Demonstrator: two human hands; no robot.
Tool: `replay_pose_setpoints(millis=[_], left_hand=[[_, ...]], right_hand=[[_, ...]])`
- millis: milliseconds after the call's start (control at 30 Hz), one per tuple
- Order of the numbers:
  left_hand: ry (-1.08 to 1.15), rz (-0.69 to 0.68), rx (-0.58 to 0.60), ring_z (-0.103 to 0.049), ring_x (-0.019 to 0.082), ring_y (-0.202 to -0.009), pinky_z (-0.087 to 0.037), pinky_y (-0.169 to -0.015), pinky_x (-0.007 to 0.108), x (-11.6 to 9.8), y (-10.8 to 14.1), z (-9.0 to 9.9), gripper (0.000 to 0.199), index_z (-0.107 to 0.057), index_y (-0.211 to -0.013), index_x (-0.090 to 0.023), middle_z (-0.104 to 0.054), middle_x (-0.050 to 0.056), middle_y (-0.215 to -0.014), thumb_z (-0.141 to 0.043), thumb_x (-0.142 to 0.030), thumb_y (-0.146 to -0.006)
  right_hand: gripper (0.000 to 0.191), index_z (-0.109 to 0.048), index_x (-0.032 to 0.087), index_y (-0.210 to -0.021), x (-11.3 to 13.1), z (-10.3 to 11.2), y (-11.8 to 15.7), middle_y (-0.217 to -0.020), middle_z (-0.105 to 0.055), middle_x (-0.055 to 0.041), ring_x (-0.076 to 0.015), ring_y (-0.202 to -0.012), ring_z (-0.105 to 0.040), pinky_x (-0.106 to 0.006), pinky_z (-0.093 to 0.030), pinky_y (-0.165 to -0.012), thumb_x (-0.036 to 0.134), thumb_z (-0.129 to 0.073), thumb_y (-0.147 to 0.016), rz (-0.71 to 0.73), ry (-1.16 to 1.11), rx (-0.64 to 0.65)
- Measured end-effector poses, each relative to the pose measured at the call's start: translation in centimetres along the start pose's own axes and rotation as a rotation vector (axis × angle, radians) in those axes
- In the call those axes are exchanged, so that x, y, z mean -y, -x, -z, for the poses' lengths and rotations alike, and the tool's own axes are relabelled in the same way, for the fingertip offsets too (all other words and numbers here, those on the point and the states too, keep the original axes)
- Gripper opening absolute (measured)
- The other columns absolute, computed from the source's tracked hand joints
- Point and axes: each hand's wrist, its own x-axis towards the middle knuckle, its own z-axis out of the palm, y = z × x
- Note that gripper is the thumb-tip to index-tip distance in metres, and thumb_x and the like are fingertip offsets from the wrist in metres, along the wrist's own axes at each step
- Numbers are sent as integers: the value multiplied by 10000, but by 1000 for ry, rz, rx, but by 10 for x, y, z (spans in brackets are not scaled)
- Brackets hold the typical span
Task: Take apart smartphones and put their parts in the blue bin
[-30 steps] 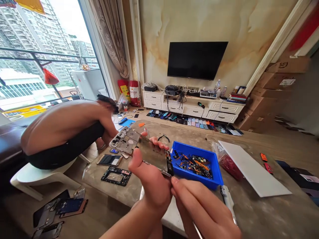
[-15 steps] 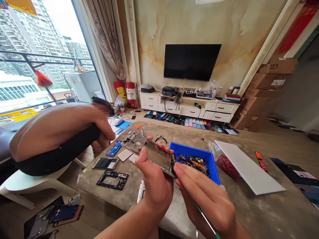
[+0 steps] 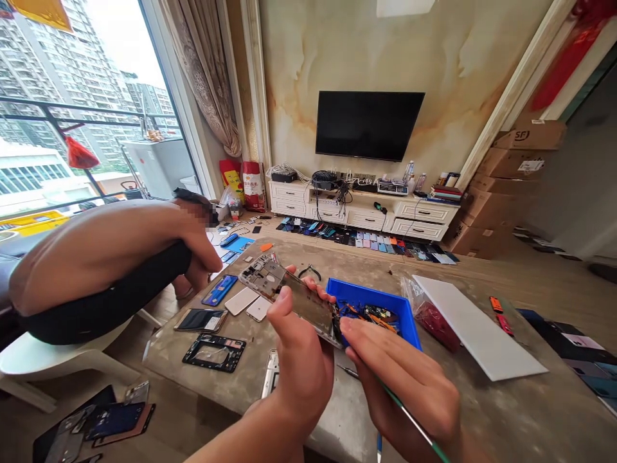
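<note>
My left hand (image 3: pixel 304 350) holds an opened phone frame (image 3: pixel 308 305) tilted above the table, its thumb on the near edge and its fingers round the far edge. The frame's bare metal end points up and left. At its lower right end, my right hand (image 3: pixel 405 379) has its fingertips pressed together at the dark parts there. A thin green-handled tool (image 3: pixel 415 424) lies in my right hand, its handle running down to the right; the fingers cover its tip. Behind my right hand stands a blue bin (image 3: pixel 412 321) full of small phone parts.
Phone parts, among them a black frame (image 3: pixel 214 354) and a blue phone (image 3: pixel 219 290), lie on the table (image 3: pixel 164 350) at left. Pliers (image 3: pixel 310 271) lie behind the held frame. A white board (image 3: pixel 477 328) is at right. A person (image 3: pixel 110 257) crouches at far left.
The view has shifted slightly. Both hands stay at the phone frame in nearly the same hold. A screwdriver tip on the table and a blue tool near the bottom edge now show more.
</note>
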Motion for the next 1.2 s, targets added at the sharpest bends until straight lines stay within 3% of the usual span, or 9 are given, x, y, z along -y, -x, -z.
replay_pose_setpoints(millis=[167,400,600,800,967,1200], left_hand=[[-23,-4,19,-561,148,-697,-538,-668,252,-1,0,3,289,-592,-1094,-238,-574,23,-864,-554,-394,-854],[-39,2,61,-562,146,-710,-532,-680,241,0,-2,7,284,-608,-1052,-235,-581,18,-867,-576,-417,-837],[44,37,107,-612,184,-753,-552,-736,288,-3,-1,6,327,-624,-1076,-224,-623,49,-880,-525,-422,-835],[102,69,103,-637,224,-777,-566,-755,344,-7,5,-4,403,-645,-1108,-195,-620,64,-855,-493,-433,-820],[85,115,127,-645,254,-805,-571,-740,383,-9,4,1,417,-657,-1084,-237,-610,57,-862,-461,-496,-822],[63,145,180,-640,251,-813,-565,-768,402,-7,0,6,441,-629,-1074,-222,-605,67,-901,-483,-553,-823]], right_hand=[[445,-668,101,-1248,-1,3,1,-1066,-778,-127,-221,-1030,-742,-318,-636,-914,-58,-613,-837,6,3,20],[398,-665,24,-1211,-4,8,4,-1094,-763,-175,-245,-1100,-714,-343,-623,-954,-72,-586,-833,85,-15,113],[293,-706,44,-1167,4,11,6,-1136,-751,-169,-243,-1134,-697,-311,-612,-956,24,-590,-898,85,131,181],[184,-760,155,-998,10,3,5,-976,-797,-64,-176,-974,-749,-241,-608,-901,109,-590,-943,133,194,-6],[238,-761,188,-985,17,-1,7,-944,-798,-49,-164,-875,-754,-252,-614,-825,134,-529,-982,53,197,-68],[274,-750,174,-1077,21,4,10,-1027,-790,-64,-184,-930,-754,-257,-621,-846,141,-487,-1007,16,155,-5]])
